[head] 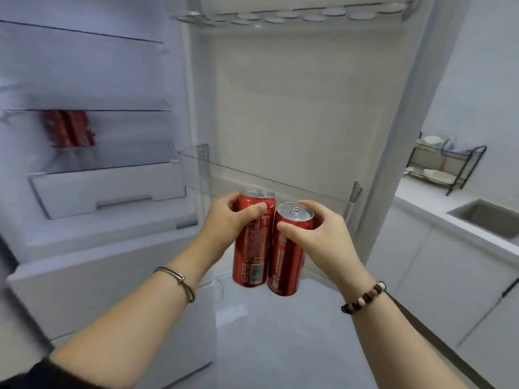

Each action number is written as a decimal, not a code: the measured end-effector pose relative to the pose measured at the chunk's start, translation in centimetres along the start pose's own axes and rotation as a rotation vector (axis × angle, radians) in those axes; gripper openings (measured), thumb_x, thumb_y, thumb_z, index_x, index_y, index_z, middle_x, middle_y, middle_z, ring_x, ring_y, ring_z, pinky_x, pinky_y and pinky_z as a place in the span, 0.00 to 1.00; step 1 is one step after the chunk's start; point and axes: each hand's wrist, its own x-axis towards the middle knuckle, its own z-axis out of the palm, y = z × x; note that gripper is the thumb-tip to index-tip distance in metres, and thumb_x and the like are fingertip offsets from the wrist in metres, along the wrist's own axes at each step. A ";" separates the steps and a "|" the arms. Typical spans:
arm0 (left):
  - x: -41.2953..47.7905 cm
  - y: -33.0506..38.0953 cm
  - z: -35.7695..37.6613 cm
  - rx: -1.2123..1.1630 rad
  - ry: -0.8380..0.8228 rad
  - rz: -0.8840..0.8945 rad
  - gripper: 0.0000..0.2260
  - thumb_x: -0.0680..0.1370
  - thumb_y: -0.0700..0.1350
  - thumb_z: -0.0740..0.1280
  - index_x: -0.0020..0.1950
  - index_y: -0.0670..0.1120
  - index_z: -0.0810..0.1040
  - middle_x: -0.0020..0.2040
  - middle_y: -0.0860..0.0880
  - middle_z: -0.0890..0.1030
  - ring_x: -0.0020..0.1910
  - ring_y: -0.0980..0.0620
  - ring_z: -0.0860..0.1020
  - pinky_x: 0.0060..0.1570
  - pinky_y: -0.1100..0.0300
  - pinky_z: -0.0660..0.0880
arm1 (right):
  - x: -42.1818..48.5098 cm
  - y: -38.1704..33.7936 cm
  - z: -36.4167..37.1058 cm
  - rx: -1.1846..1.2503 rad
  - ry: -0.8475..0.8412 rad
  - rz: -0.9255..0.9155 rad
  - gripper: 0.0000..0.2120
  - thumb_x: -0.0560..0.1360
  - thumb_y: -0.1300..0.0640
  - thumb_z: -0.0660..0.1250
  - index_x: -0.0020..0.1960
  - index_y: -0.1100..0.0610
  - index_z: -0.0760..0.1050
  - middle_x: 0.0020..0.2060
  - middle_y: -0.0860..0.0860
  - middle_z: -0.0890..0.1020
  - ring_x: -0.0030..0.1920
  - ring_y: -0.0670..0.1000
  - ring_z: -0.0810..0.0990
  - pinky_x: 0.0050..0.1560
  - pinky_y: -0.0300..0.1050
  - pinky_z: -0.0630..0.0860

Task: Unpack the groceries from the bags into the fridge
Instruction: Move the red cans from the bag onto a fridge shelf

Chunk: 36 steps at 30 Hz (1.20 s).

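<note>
Head view: left hand wraps one red soda can, right hand wraps a second can; cans touch, upright, in front of the clear door bin. More red cans sit on the fridge's glass shelf.

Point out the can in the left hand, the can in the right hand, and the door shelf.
left-hand can [254,242]: head view, on its printed side.
right-hand can [295,211]: head view, on its silver top.
door shelf [269,179]: head view, on its clear front rail.
</note>
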 end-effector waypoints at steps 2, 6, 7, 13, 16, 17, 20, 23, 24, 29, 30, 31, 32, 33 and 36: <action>0.0 -0.3 -2.8 0.015 0.100 -0.012 0.14 0.62 0.52 0.73 0.45 0.50 0.80 0.36 0.54 0.84 0.37 0.58 0.82 0.36 0.65 0.75 | 1.4 -0.2 2.8 0.046 -0.071 -0.018 0.15 0.66 0.57 0.77 0.50 0.49 0.78 0.41 0.41 0.83 0.41 0.37 0.81 0.40 0.29 0.75; 0.3 -0.8 -8.3 0.058 0.250 -0.006 0.10 0.67 0.48 0.72 0.48 0.50 0.80 0.39 0.52 0.84 0.40 0.57 0.82 0.38 0.64 0.76 | 4.4 -0.8 8.7 0.115 -0.200 -0.037 0.13 0.66 0.57 0.76 0.48 0.51 0.79 0.40 0.44 0.84 0.40 0.39 0.82 0.38 0.31 0.75; 0.5 -1.0 -9.7 0.072 0.290 -0.003 0.08 0.69 0.46 0.73 0.47 0.50 0.80 0.39 0.52 0.84 0.40 0.57 0.82 0.38 0.64 0.76 | 5.1 -1.1 10.3 0.136 -0.217 -0.040 0.13 0.65 0.57 0.76 0.49 0.51 0.79 0.40 0.45 0.84 0.40 0.39 0.82 0.38 0.30 0.75; 3.1 -2.3 -17.7 0.132 0.470 -0.017 0.03 0.74 0.44 0.70 0.47 0.49 0.80 0.41 0.50 0.83 0.40 0.54 0.82 0.38 0.63 0.77 | 10.0 -1.6 19.7 0.215 -0.261 -0.051 0.15 0.66 0.55 0.76 0.51 0.50 0.78 0.42 0.43 0.83 0.41 0.39 0.82 0.40 0.32 0.75; 5.5 -2.8 -22.0 0.102 0.508 -0.028 0.03 0.74 0.45 0.70 0.47 0.48 0.80 0.41 0.49 0.84 0.40 0.54 0.82 0.39 0.63 0.78 | 13.0 -2.0 24.5 0.226 -0.250 -0.041 0.20 0.66 0.53 0.76 0.56 0.50 0.76 0.47 0.43 0.82 0.46 0.41 0.81 0.45 0.36 0.77; 6.4 -3.0 -23.5 0.096 0.506 -0.027 0.04 0.74 0.45 0.70 0.48 0.48 0.80 0.42 0.48 0.84 0.41 0.53 0.82 0.40 0.61 0.78 | 14.1 -2.2 26.2 0.228 -0.240 -0.037 0.24 0.66 0.52 0.76 0.60 0.50 0.74 0.50 0.43 0.81 0.49 0.42 0.81 0.47 0.37 0.77; 9.2 -3.4 -28.3 0.073 0.512 -0.011 0.07 0.73 0.44 0.70 0.51 0.46 0.81 0.46 0.46 0.84 0.45 0.50 0.83 0.45 0.57 0.79 | 17.5 -3.5 30.9 0.231 -0.224 -0.012 0.32 0.65 0.50 0.77 0.66 0.51 0.69 0.55 0.45 0.78 0.53 0.44 0.79 0.52 0.37 0.76; 12.2 -3.4 -33.1 0.068 0.532 0.009 0.07 0.73 0.43 0.70 0.51 0.46 0.80 0.45 0.46 0.84 0.45 0.50 0.82 0.46 0.55 0.79 | 20.9 -5.1 35.3 0.227 -0.246 -0.027 0.21 0.67 0.51 0.76 0.57 0.51 0.74 0.47 0.42 0.81 0.47 0.41 0.80 0.42 0.31 0.74; 13.1 -3.3 -34.6 0.066 0.541 0.020 0.06 0.73 0.43 0.70 0.49 0.47 0.80 0.44 0.47 0.84 0.44 0.51 0.82 0.45 0.56 0.78 | 21.9 -5.6 36.6 0.223 -0.247 -0.039 0.18 0.67 0.51 0.76 0.55 0.51 0.76 0.45 0.41 0.81 0.46 0.40 0.80 0.39 0.30 0.73; 17.4 -3.1 -40.7 0.132 0.610 0.121 0.09 0.73 0.44 0.71 0.52 0.51 0.79 0.48 0.50 0.83 0.48 0.54 0.81 0.46 0.61 0.77 | 27.0 -6.6 42.5 0.292 -0.181 -0.067 0.19 0.67 0.54 0.76 0.56 0.52 0.76 0.46 0.43 0.81 0.43 0.36 0.79 0.38 0.28 0.73; 18.2 -3.2 -41.6 0.170 0.613 0.147 0.10 0.73 0.44 0.71 0.53 0.51 0.78 0.49 0.50 0.83 0.49 0.54 0.81 0.47 0.61 0.78 | 27.9 -6.7 43.4 0.313 -0.162 -0.072 0.18 0.67 0.55 0.76 0.55 0.52 0.76 0.45 0.42 0.81 0.42 0.35 0.79 0.38 0.27 0.73; 18.9 -3.3 -42.5 0.201 0.615 0.164 0.12 0.73 0.44 0.72 0.55 0.51 0.78 0.50 0.51 0.83 0.49 0.56 0.81 0.48 0.63 0.78 | 28.8 -6.6 44.2 0.329 -0.144 -0.075 0.18 0.67 0.57 0.76 0.55 0.53 0.76 0.45 0.42 0.81 0.41 0.33 0.79 0.37 0.25 0.73; 19.7 -3.5 -43.2 0.218 0.622 0.171 0.13 0.72 0.43 0.72 0.55 0.52 0.77 0.51 0.52 0.82 0.49 0.58 0.80 0.47 0.65 0.77 | 29.7 -6.5 44.8 0.342 -0.129 -0.078 0.18 0.67 0.57 0.76 0.55 0.53 0.76 0.45 0.43 0.81 0.41 0.32 0.78 0.37 0.24 0.72; 20.5 -3.8 -43.9 0.230 0.633 0.173 0.14 0.72 0.42 0.72 0.56 0.52 0.77 0.51 0.53 0.82 0.49 0.59 0.80 0.46 0.67 0.77 | 30.5 -6.4 45.4 0.354 -0.116 -0.079 0.18 0.67 0.58 0.76 0.55 0.54 0.76 0.45 0.43 0.81 0.40 0.32 0.78 0.37 0.24 0.72; 22.4 -5.3 -45.4 0.252 0.674 0.157 0.17 0.71 0.40 0.73 0.58 0.49 0.77 0.52 0.53 0.82 0.50 0.59 0.80 0.48 0.65 0.76 | 32.8 -6.0 47.2 0.369 -0.109 -0.092 0.19 0.67 0.60 0.76 0.56 0.56 0.76 0.44 0.42 0.80 0.40 0.32 0.79 0.37 0.25 0.73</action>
